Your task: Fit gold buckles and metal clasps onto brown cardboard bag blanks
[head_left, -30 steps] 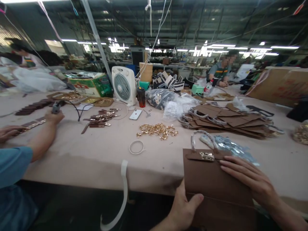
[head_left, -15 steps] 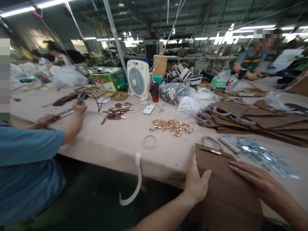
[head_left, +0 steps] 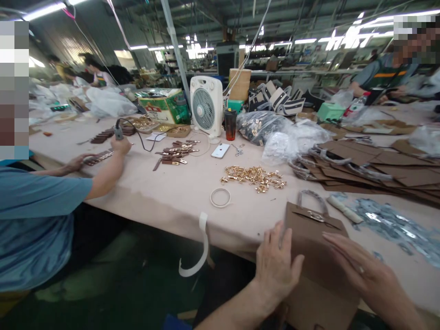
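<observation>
A brown bag panel [head_left: 311, 243] with a plastic-wrapped handle [head_left: 314, 200] and a shiny metal clasp [head_left: 315, 215] lies at the table's front edge, its lower part hanging toward me. My left hand [head_left: 277, 261] is at the panel's left edge, fingers apart and thumb stretched over the brown surface. Along the right side, my right hand [head_left: 362, 263] has its fingers stretched out, turned edge-on over the panel. Whether its fingertips touch is hard to make out. A ring is on one finger. Neither hand grasps anything visible.
Gold hardware [head_left: 254, 178] and a tape roll [head_left: 220, 198] lie ahead. Silvery metal pieces [head_left: 392, 224] and stacked brown panels [head_left: 360, 167] are right. Farther back stand a fan [head_left: 206, 107] and a tumbler [head_left: 230, 124]. A co-worker's hand [head_left: 120, 143] holds a corded tool [head_left: 118, 132] at left.
The view has shifted, so the table's contents sit farther right. My left hand's fingers have spread at the panel's edge. My right hand has turned more edge-on, and the panel's lower part looks flatter.
</observation>
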